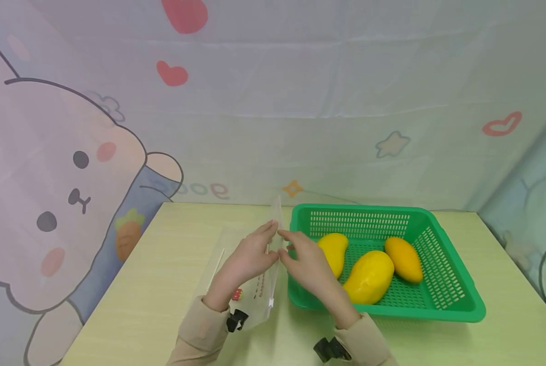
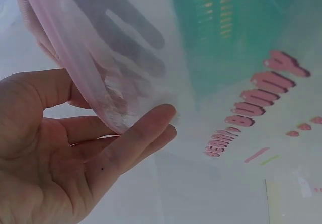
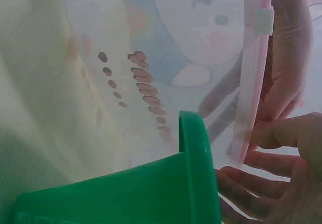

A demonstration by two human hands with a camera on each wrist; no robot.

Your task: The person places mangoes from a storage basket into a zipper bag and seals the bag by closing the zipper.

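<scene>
- Head: I see the bag left of the basket; clear film, probably light, floppy, slippery.
- Left wrist: left hand pinches its edge, basket beyond.
- Right wrist: right hand's thumb meets the pink zip beside the rigid basket; pinching, I can't tell. I'd grip that stiffer zip.

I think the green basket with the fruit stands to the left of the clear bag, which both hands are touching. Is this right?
The side is wrong: the head view shows the green basket with the fruit to the right of the clear bag, which the left hand and right hand are touching.
</scene>
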